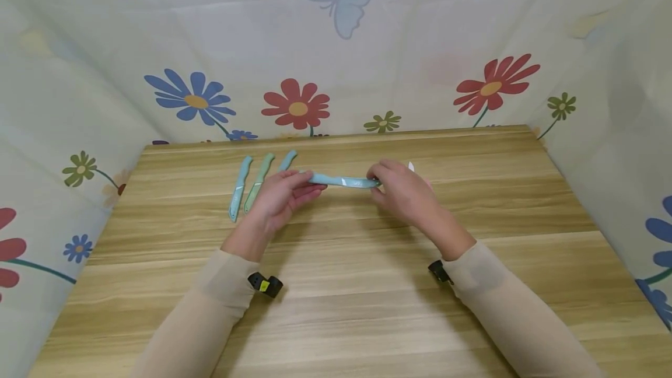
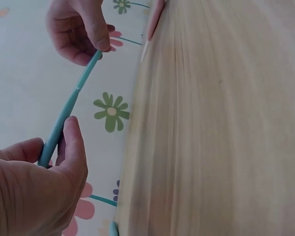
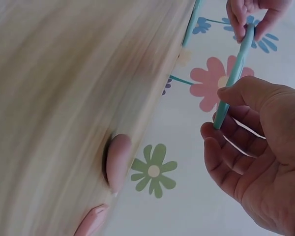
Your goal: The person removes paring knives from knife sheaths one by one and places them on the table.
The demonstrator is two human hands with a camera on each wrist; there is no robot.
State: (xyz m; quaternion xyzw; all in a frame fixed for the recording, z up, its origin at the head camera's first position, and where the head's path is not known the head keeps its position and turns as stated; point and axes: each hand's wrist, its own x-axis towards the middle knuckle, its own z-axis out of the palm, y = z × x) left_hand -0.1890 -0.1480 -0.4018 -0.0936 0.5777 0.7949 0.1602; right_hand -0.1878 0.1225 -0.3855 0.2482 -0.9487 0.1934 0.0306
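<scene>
A light blue knife (image 1: 341, 181), its blade in a matching blue cover, is held level above the table between both hands. My left hand (image 1: 280, 197) pinches the handle end between thumb and fingers. At the covered blade end, my right hand (image 1: 404, 191) pinches the tip. In the left wrist view the same blue knife (image 2: 64, 115) slants up from the left hand (image 2: 44, 191) to the right hand (image 2: 83, 29). The right wrist view shows the right thumb and fingers on the blue cover (image 3: 232, 81).
To the left lie a blue knife (image 1: 240, 188), a green knife (image 1: 259, 182) and another blue knife (image 1: 287, 160), partly hidden by the left hand. Beyond the right hand a bare blade (image 1: 411, 166) shows. A pink handle (image 3: 119, 160) and a pink cover (image 3: 92, 220) lie on the wooden table (image 1: 336, 308).
</scene>
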